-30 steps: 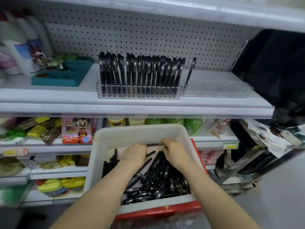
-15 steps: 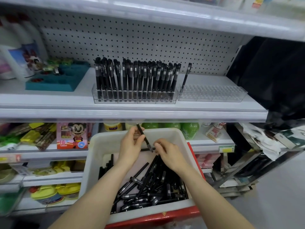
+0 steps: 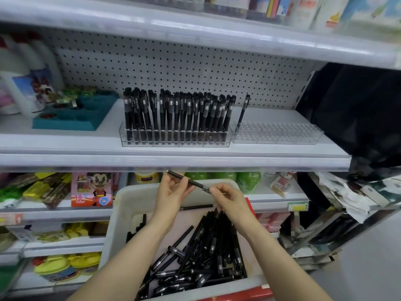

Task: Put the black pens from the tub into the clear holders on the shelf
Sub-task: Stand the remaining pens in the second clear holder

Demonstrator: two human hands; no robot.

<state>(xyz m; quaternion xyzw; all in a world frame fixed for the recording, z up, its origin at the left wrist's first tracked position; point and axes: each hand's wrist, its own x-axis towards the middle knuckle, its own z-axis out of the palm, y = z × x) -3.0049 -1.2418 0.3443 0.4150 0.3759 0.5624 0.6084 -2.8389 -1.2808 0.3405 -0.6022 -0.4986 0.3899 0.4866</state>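
Head, left hand (image 3: 171, 195), right hand (image 3: 230, 198) pinching pen (image 3: 191, 182)

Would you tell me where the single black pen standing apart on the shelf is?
In the head view, the single black pen stands at the left end of the otherwise empty clear plastic holder, just right of the pen-filled clear holder.

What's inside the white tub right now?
The white tub holds a loose pile of black pens, plus a single pen lying apart near the far wall. Both forearms hide part of its floor.
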